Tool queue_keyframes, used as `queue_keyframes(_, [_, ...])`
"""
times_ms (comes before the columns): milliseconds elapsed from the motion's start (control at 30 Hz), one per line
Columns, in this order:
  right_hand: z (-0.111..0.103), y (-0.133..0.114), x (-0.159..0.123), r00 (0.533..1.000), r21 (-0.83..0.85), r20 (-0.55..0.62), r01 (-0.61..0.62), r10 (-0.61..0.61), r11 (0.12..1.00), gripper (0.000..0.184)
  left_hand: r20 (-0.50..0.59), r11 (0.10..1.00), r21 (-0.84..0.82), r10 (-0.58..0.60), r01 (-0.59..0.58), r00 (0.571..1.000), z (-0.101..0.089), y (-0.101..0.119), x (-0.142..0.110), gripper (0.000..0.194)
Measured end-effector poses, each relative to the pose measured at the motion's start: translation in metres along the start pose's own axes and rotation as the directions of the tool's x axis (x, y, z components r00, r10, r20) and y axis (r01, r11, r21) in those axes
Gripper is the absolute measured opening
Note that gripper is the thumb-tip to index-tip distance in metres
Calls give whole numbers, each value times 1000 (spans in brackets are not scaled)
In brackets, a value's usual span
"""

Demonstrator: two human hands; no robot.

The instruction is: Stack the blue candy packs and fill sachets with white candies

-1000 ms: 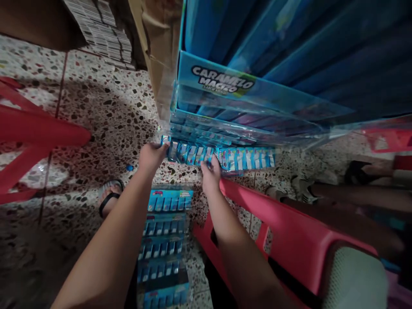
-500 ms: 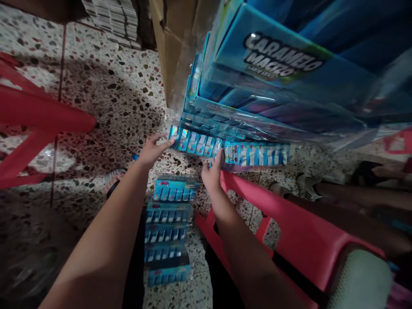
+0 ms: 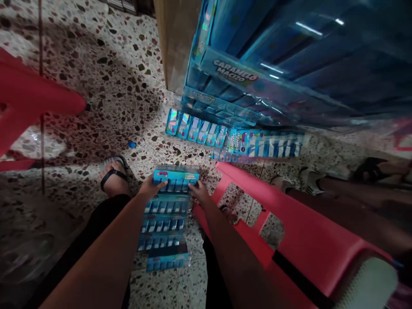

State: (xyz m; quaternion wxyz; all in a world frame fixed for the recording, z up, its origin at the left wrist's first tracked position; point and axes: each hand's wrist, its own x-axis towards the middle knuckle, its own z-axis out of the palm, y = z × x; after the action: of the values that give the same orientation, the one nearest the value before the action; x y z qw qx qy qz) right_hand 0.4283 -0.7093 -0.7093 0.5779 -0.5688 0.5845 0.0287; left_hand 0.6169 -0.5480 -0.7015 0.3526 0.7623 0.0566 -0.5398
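Both my hands are at the ends of a blue candy display box (image 3: 175, 176), the top one in a column on the floor between my legs. My left hand (image 3: 150, 189) grips its left end, thumb over the front. My right hand (image 3: 198, 190) closes on the right end in the same way. Below it in the column lie several more blue display boxes (image 3: 165, 225) with open compartments, partly in clear plastic. Farther forward, a row of blue candy packs (image 3: 195, 128) lies along the foot of a large stack.
Plastic-wrapped blue boxes (image 3: 234, 73) rise at the upper right, beside a cardboard box (image 3: 175, 47). A red plastic chair (image 3: 299, 214) stands close on my right; another red piece of furniture (image 3: 38, 92) is at the left. Other people's legs (image 3: 337, 195) show at the right.
Both hands have left the row of packs by the stack and moved back toward me, onto the top display box of the column. The row stays by the stack. My view has shifted.
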Motion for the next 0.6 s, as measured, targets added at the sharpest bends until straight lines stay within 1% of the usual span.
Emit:
queue_keyframes(100, [8, 5, 1, 1000, -9, -15, -1, 1, 1000, 34, 7, 996, -82, -25, 26, 1000, -3, -2, -2, 58])
queue_keyframes(200, [13, -11, -3, 997, -6, -67, 25, -26, 1000, 34, -31, 985, -166, -50, 45, 998, -5, 7, -10, 58])
queue_keyframes(300, [7, -45, -3, 991, -8, -114, 75, -76, 997, 39, -91, 971, -235, -59, 36, 994, -8, 28, -17, 59])
queue_keyframes(400, [-7, -86, -10, 981, -9, -144, 127, -127, 992, 44, -155, 953, -301, -32, -16, 987, -14, 58, -26, 62])
queue_keyframes(500, [-24, -127, -32, 973, -4, -161, 168, -166, 986, 46, -245, 937, -334, 13, -97, 969, -23, 87, -44, 61])
queue_keyframes(600, [-41, -172, -58, 956, 46, -203, 224, -211, 973, 46, -327, 937, -312, 50, -158, 944, -30, 112, -73, 58])
